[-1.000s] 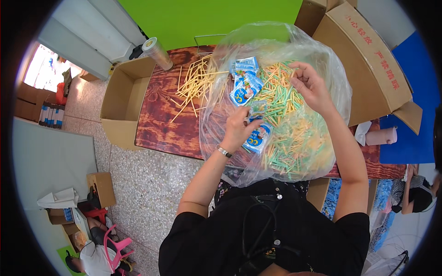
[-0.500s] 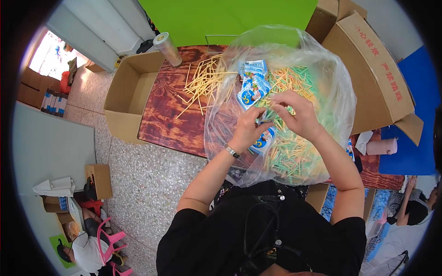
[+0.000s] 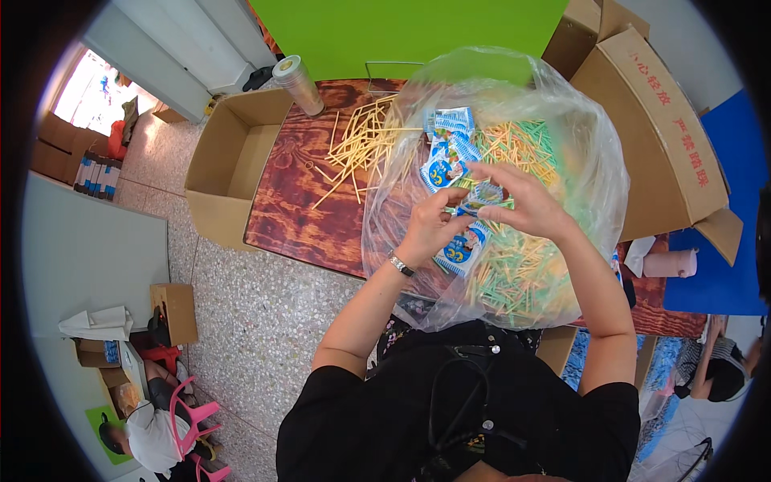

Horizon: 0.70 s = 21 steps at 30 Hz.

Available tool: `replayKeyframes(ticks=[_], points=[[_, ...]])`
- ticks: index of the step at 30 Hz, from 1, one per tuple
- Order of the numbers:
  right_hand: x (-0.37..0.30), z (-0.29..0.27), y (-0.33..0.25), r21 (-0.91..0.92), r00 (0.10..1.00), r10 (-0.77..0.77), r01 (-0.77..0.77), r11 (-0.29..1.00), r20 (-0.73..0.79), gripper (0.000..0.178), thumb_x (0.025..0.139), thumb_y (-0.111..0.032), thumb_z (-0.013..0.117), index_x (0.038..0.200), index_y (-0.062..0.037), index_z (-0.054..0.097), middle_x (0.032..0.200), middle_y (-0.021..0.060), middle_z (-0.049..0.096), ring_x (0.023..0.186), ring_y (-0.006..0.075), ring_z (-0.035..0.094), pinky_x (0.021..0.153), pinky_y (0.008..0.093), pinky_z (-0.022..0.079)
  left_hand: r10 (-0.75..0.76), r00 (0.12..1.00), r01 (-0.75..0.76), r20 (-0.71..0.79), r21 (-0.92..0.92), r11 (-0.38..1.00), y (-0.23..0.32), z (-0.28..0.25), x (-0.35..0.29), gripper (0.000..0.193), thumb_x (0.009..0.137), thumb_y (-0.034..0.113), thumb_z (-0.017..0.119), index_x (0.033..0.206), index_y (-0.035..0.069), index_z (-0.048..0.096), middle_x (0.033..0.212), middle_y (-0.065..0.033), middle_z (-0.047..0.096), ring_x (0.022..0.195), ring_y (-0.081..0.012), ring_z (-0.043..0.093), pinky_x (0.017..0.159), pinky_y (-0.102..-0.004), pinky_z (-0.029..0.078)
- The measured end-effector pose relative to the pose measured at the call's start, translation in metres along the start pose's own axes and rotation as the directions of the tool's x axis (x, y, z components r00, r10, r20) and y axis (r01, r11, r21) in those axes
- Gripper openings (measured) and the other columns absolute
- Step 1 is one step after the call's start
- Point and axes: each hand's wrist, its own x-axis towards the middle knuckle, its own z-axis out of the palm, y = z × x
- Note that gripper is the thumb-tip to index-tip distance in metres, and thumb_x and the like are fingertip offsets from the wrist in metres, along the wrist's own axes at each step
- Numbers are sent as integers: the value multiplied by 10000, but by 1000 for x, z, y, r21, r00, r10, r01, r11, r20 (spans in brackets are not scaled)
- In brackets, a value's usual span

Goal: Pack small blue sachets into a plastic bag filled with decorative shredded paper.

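A small blue-and-white printed packet [image 3: 486, 194] is held between my two hands, above a large clear plastic bag [image 3: 590, 120]. My left hand [image 3: 435, 221], a watch on its wrist, pinches the packet's near-left edge. My right hand [image 3: 526, 201] curves round its other side, thumb below and fingers above. Several similar packets [image 3: 444, 165] lie in a row just beyond my left hand, and another packet [image 3: 463, 249] lies below the hands. Thin green, yellow and orange sticks [image 3: 514, 269] are heaped in the bag.
Longer pale yellow sticks [image 3: 365, 145] are scattered on the reddish wooden table [image 3: 301, 193]. A clear roll [image 3: 299, 84] stands at its far-left corner. Cardboard boxes flank it, one open box [image 3: 229, 153] left and a larger box [image 3: 646, 136] right. A pink bottle [image 3: 671, 263] lies right. Another person [image 3: 152, 434] sits lower left.
My right hand has opened out round the packet, its thumb and fingers farther apart. More of the packet's printed face now shows. The whole view has shifted slightly.
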Motion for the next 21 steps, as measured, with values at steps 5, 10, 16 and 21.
replayKeyframes(ticks=[5, 10, 16, 21], points=[[3, 36, 43, -36, 983, 150, -147, 988, 103, 276, 828, -232, 697, 1045, -67, 655, 966, 150, 654, 867, 323, 637, 700, 387, 500, -102, 993, 113, 60, -225, 968, -42, -15, -2, 390, 865, -35, 636, 1226, -44, 490, 1023, -106, 667, 844, -129, 674, 675, -254, 557], [25, 83, 94, -103, 946, 265, -287, 952, -187, 308, 830, -244, 706, 1021, -12, 640, 867, 152, 649, 764, 290, 644, 656, 378, 504, -199, 976, 207, -84, 107, 972, -69, -28, 28, 338, 862, 23, 649, 1174, -38, 536, 978, -130, 674, 705, -154, 681, 634, -266, 544], [43, 76, 116, -539, 942, 278, -337, 772, -190, 594, 769, -432, 722, 1204, -67, 546, 1002, 132, 645, 1111, 351, 513, 867, 428, 473, 13, 998, 29, -66, 594, 804, -82, -29, 48, 568, 717, 154, 781, 1208, -5, 542, 1096, -188, 618, 942, -318, 626, 819, -387, 509], [58, 70, 110, -558, 890, 453, -356, 750, 42, 600, 769, -410, 728, 1241, -106, 519, 1174, 165, 604, 1109, 356, 523, 872, 463, 462, -31, 999, 39, -24, 540, 841, -89, -35, 52, 679, 691, 191, 805, 1271, 9, 503, 1184, -202, 577, 1098, -363, 553, 930, -411, 455]])
